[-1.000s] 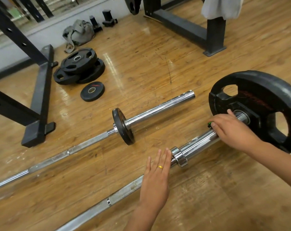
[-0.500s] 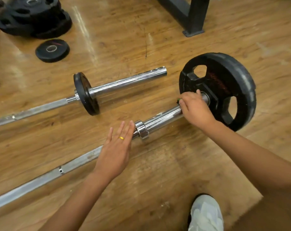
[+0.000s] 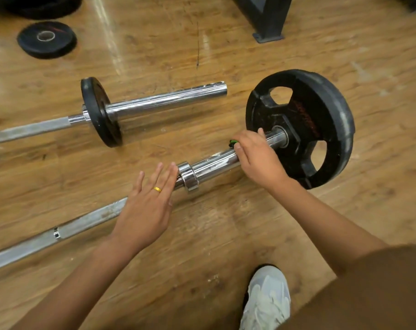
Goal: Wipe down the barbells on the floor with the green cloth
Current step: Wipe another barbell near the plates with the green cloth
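Two chrome barbells lie on the wooden floor. The near barbell [image 3: 209, 166] runs from the lower left up to a large black plate [image 3: 321, 120]. My right hand [image 3: 257, 158] is curled over its sleeve beside that plate, and a scrap of the green cloth [image 3: 233, 142] shows at my fingertips. My left hand [image 3: 147, 206] lies flat on the shaft with straight fingers, just left of the collar [image 3: 188, 176]. The far barbell [image 3: 166, 102] carries a small black plate [image 3: 101, 111].
A small loose plate [image 3: 46, 39] lies at the upper left, with more black plates at the frame's top edge. A dark rack foot [image 3: 266, 22] stands at the top centre. My white shoe [image 3: 266, 298] is at the bottom, close to the near bar.
The view has tilted down and closer, bringing my shoe into sight. My right hand has slid a little away from the large plate along the sleeve. My left hand stays flat on the shaft.
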`<state>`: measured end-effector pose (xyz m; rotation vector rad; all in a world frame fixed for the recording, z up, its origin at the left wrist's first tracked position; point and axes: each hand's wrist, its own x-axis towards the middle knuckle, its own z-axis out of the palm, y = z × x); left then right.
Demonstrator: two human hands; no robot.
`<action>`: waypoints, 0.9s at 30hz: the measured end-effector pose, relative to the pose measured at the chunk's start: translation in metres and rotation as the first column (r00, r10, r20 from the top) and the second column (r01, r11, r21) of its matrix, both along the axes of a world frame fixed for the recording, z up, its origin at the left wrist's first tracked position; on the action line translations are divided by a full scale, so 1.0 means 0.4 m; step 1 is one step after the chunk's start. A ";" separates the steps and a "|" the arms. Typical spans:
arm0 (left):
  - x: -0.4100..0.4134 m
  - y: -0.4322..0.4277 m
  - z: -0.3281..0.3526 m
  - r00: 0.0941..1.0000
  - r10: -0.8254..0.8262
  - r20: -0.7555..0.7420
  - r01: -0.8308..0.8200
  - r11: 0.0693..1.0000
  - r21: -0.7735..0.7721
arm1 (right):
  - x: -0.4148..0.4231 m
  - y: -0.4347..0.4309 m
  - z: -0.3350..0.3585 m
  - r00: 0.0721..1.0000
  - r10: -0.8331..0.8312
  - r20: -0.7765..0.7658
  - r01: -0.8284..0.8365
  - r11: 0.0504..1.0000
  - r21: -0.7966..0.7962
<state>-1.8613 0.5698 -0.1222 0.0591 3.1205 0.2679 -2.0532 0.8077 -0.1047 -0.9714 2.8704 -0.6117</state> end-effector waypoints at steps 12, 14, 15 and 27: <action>0.030 0.027 -0.003 1.000 -0.019 -0.018 0.019 1.000 -0.022 | 0.030 0.005 0.008 0.999 -0.039 -0.010 0.039 0.999 -0.014; 0.034 0.029 -0.003 1.000 -0.029 -0.009 0.029 0.999 -0.025 | 0.024 0.011 0.014 0.995 -0.104 -0.006 0.104 0.995 -0.013; 0.037 0.030 -0.004 0.999 -0.036 -0.002 0.036 0.999 -0.024 | 0.033 0.007 0.015 0.992 -0.124 -0.008 0.124 0.992 -0.016; 0.071 0.049 -0.002 0.998 -0.062 0.010 0.062 0.998 -0.017 | 0.090 0.004 0.013 0.992 -0.128 -0.017 0.127 0.992 -0.014</action>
